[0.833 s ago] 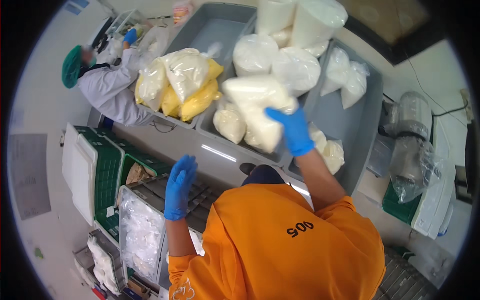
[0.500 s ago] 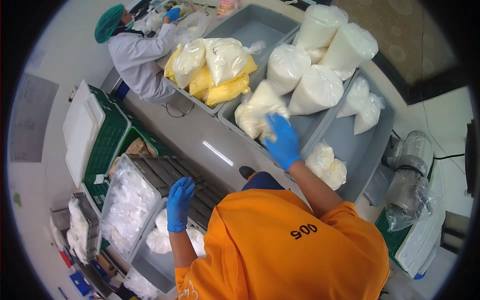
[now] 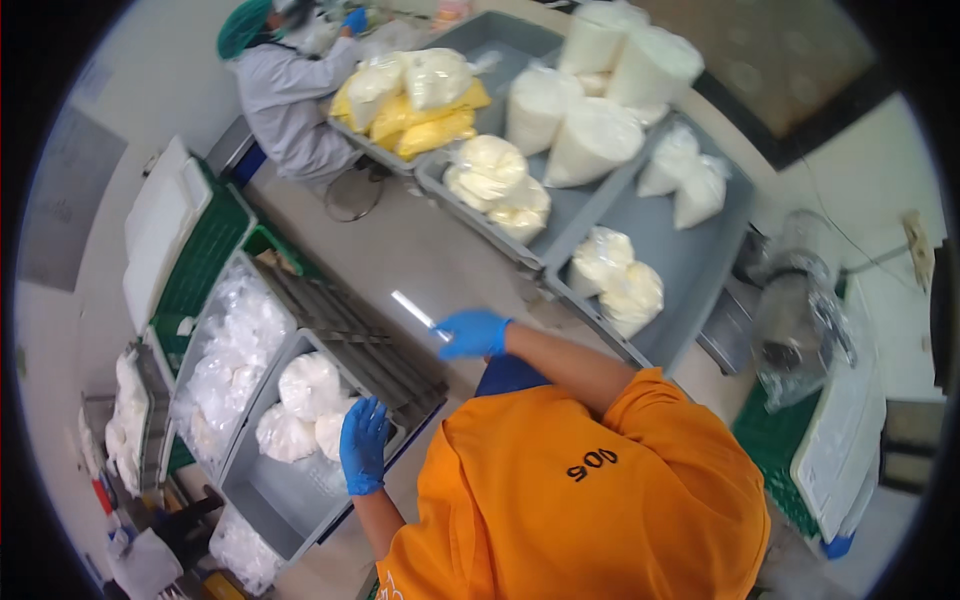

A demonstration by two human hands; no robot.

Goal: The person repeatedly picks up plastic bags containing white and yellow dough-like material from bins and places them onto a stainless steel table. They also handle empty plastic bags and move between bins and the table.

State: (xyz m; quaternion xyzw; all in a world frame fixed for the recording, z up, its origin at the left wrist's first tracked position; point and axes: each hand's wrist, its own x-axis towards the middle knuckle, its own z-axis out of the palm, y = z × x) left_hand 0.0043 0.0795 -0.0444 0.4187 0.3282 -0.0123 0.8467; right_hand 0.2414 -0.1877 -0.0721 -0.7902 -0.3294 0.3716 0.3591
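Both my hands wear blue gloves. My left hand (image 3: pixel 365 445) is open, fingers stretched upward, beside the near end of a grey tray (image 3: pixel 262 490) on the left. White-filled clear bags (image 3: pixel 308 385) lie in that tray, the closest partly behind my hand. My right hand (image 3: pixel 472 333) is over the floor in front of me, slightly blurred, its fingers pointing left with nothing seen in them. Beyond it, cream-filled bags (image 3: pixel 488 170) lie at the near end of a grey tray (image 3: pixel 480 222). Another cream pair (image 3: pixel 618 280) lies in the tray to the right.
Large white bags (image 3: pixel 597 140) stand in the middle tray. Yellow bags (image 3: pixel 415 125) fill part of the far-left tray. A co-worker in a white coat (image 3: pixel 295 110) sits at the back left. Green crates (image 3: pixel 205 235) and a tray of clear plastic (image 3: pixel 235 350) stand left.
My right hand has left the cream bags and swung left and nearer, over the floor. Those bags now lie lower and flatter. The view has shifted, showing more of the left tray.
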